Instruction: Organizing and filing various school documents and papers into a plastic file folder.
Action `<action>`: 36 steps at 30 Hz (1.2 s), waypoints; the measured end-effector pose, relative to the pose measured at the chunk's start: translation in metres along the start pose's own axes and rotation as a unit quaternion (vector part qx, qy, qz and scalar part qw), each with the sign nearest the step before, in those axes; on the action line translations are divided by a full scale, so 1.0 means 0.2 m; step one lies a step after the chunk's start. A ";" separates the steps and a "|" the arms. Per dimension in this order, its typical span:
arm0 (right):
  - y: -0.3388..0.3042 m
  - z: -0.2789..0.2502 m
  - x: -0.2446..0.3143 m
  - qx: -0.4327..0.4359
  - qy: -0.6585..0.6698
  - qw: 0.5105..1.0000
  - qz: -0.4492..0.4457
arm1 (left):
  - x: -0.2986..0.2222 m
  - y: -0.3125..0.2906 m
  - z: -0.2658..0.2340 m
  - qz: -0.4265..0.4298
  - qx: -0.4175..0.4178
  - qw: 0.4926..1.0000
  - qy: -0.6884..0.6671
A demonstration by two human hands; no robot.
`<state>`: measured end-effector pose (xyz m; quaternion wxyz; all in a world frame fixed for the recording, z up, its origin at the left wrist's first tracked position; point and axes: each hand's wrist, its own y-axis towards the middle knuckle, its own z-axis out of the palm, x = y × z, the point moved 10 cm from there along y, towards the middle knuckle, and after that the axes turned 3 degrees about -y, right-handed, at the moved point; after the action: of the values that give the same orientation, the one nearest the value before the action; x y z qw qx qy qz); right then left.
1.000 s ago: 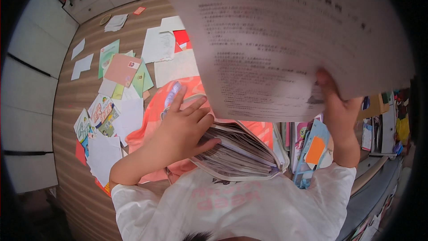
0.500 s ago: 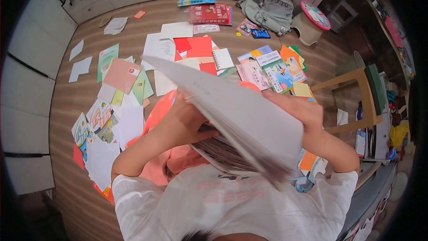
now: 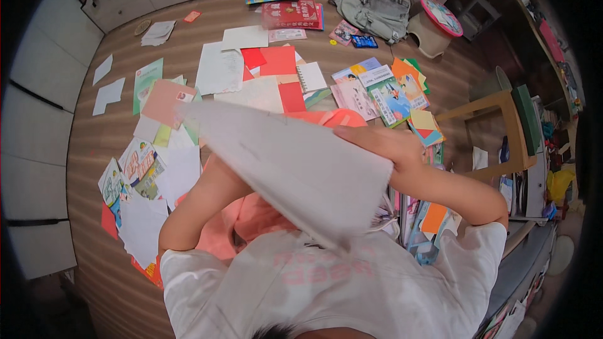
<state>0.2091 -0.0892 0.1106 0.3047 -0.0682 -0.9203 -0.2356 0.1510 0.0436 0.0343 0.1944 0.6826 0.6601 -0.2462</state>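
A white-covered book [image 3: 301, 163], blurred by motion, is held aslant in front of my chest over my lap. My right hand [image 3: 383, 147] grips its upper right edge, the thumb lying along the cover. Behind the book's left part is my left hand [image 3: 231, 174]; only its wrist side shows and its fingers are hidden. Salmon-coloured cloth [image 3: 251, 223] covers my lap under the book. Just beyond the book lie red papers [image 3: 278, 63], a spiral notepad [image 3: 312, 80] and a cream sheet [image 3: 254, 94].
Loose white sheets [image 3: 143, 229] and a pink card [image 3: 166, 105] are on the floor at left. Colourful booklets [image 3: 389, 97] lie at right, near a wooden frame [image 3: 502, 103]. A thick red book [image 3: 292, 14], a grey backpack [image 3: 375, 6] and a pink-topped stool [image 3: 440, 19] stand farther off.
The book has swung left and its fanned pages no longer show. My left hand has gone behind it. My right hand has moved left with the edge it grips.
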 end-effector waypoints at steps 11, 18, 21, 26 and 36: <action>0.00 -0.03 -0.02 0.127 -0.044 0.989 0.058 | 0.09 -0.05 -0.01 0.026 -0.064 0.986 0.152; -0.08 0.01 -0.08 0.246 -0.102 0.947 0.182 | 0.06 -0.08 -0.05 0.059 -0.125 0.984 0.114; -0.07 0.14 -0.12 0.267 -0.123 0.934 0.202 | 0.07 -0.08 -0.08 0.068 -0.160 0.980 0.095; -0.09 0.49 -0.29 0.342 -0.150 0.895 0.243 | 0.04 -0.09 -0.16 0.043 -0.175 0.977 0.113; -0.14 0.55 -0.34 0.250 0.083 0.924 0.277 | 0.10 -0.19 -0.14 0.007 -0.148 0.984 0.103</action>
<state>0.1980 -0.0607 -0.0173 0.4399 -0.2224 -0.8652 0.0916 0.1159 0.0786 0.0475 0.2259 0.6723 0.7012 -0.0728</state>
